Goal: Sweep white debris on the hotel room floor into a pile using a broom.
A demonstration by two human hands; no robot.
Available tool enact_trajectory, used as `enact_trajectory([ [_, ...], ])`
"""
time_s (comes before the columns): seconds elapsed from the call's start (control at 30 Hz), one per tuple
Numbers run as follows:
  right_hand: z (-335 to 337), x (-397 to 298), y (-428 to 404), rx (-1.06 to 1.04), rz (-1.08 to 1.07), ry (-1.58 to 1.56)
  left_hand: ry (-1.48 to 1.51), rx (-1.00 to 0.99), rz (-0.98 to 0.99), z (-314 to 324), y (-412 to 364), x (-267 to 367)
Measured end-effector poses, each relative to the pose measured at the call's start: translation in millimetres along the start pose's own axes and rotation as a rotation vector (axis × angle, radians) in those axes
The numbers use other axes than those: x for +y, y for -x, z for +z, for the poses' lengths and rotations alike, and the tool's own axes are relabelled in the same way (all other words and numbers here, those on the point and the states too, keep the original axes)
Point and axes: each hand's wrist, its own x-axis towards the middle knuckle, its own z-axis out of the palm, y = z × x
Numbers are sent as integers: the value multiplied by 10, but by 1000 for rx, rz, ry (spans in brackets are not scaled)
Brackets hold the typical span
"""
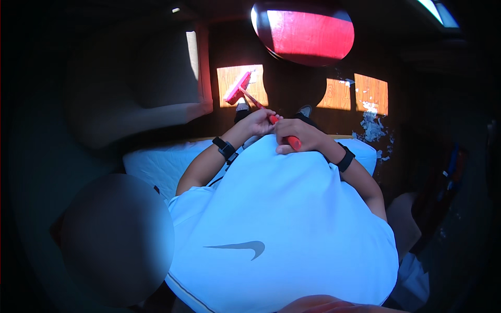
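Note:
A broom with a pink head [238, 87] stands in a sunlit patch of wooden floor, beside the wearer's left shoe [242, 105]. Its thin handle runs back toward the body and ends in a red grip. My right hand [299, 135] is closed around the handle near its red end. Lower on the handle, my left hand [262, 122] holds it with bent fingers. Both wrists carry black bands. White scraps [372, 125] lie in a loose pile on the floor to the right, with smaller bits around them.
A round red table or stool top [311, 37] stands ahead. At left is a padded seat with an arm [156, 119]. A white cushioned surface [156, 164] lies behind the arms. Another person's knee or limb [403, 219] seems visible at right; a blurred round shape [117, 238] fills the lower left.

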Motion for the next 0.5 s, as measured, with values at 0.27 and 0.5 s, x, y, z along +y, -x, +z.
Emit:
enact_trajectory([
  [0.27, -324, 41, 729, 53, 44, -67, -51, 5, -67, 548, -443, -431],
  [0.5, -391, 88, 919, 157, 37, -75, -57, 62, -169, 714, -630, -447],
])
